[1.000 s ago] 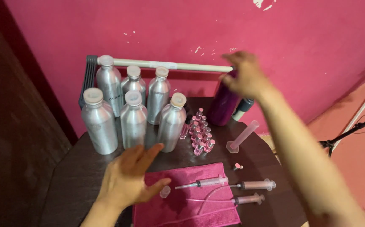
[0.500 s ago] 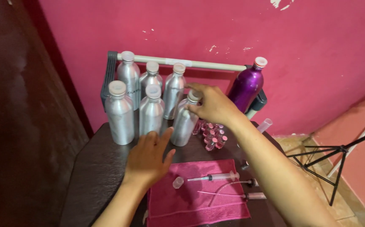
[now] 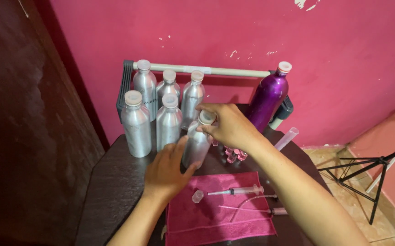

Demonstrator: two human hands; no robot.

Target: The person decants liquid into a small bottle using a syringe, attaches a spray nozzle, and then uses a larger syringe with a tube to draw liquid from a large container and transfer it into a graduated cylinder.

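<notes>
A silver metal bottle [image 3: 197, 143] with a pale cap stands tilted near the middle of the dark table [image 3: 111, 191]. My right hand [image 3: 227, 125] grips its cap and neck from above. My left hand [image 3: 168, 171] wraps around its lower body from the front. Behind it stand several more silver bottles [image 3: 136, 125] in two rows. A purple bottle [image 3: 266, 100] stands at the back right, untouched.
A pink cloth [image 3: 211, 214] lies at the table's front with a syringe [image 3: 234, 191], a second syringe with tubing [image 3: 256, 209] and a small cap [image 3: 198, 196]. Small pink vials [image 3: 233, 155] and a clear measuring tube [image 3: 286, 138] lie behind. A tripod [image 3: 366, 173] stands on the right floor.
My right hand left the purple bottle and took the front silver bottle's cap. My left hand rose from the table and closed on that bottle's body, which now tilts.
</notes>
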